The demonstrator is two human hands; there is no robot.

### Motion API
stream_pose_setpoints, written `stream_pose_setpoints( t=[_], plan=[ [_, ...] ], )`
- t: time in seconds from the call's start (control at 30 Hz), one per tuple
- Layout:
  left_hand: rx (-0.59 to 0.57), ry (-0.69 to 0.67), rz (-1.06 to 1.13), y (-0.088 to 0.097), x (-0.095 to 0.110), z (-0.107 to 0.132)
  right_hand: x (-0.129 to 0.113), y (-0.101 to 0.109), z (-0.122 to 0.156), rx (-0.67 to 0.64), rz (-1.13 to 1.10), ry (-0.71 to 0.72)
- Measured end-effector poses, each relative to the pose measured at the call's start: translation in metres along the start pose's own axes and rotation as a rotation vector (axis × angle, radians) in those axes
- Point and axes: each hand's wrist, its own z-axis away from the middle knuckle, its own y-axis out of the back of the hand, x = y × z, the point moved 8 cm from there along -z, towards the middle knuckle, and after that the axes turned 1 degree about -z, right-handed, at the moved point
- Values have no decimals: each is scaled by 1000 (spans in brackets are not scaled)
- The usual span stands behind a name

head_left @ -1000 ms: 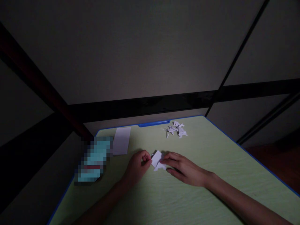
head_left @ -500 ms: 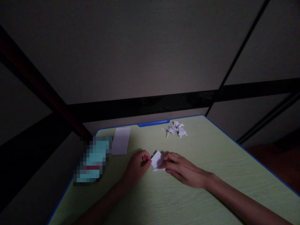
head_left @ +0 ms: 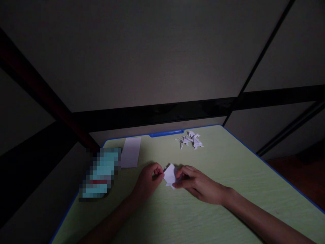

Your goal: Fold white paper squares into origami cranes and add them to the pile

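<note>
A small folded white paper (head_left: 170,173) is between my two hands, just above or on the green tabletop. My left hand (head_left: 151,177) pinches its left corner between thumb and forefinger. On the other side, my right hand (head_left: 196,182) has its thumb at the lower right edge and its fingers bent over the right side of the paper. Narrow folded flaps stick out at the bottom and the upper left. My right fingers hide the paper's right corner.
Several folded white paper pieces (head_left: 193,139) lie heaped near the far edge of the table (head_left: 238,162). A flat white sheet (head_left: 131,152) rests at the far left, beside a blurred-out turquoise item (head_left: 103,173). Behind the table rises a panelled wall (head_left: 157,57).
My right thumb has shifted and the right fingers have lifted slightly, showing more of the paper's lower part. My left hand keeps its place on the left corner.
</note>
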Motion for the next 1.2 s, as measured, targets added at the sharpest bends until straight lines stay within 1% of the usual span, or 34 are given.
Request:
stream_pose_setpoints(
  t=[0.4,0.57,0.83,1.07,1.13,1.2],
  plan=[
    [-12,-8,2,0,1,1,1,1,0,-6,-23,-22],
    [-13,5,5,0,2,1,1,2,-1,7,-32,-32],
    [-31,22,9,-1,2,1,2,1,-3,-13,-5,-59],
    [-24,-8,-18,-1,0,1,1,2,-3,-15,-14,-56],
    [-15,-42,-36,1,3,2,2,2,-3,-15,-19,-57],
    [-25,-108,-50,1,10,4,2,2,-3,-13,-25,-59]
  ],
)
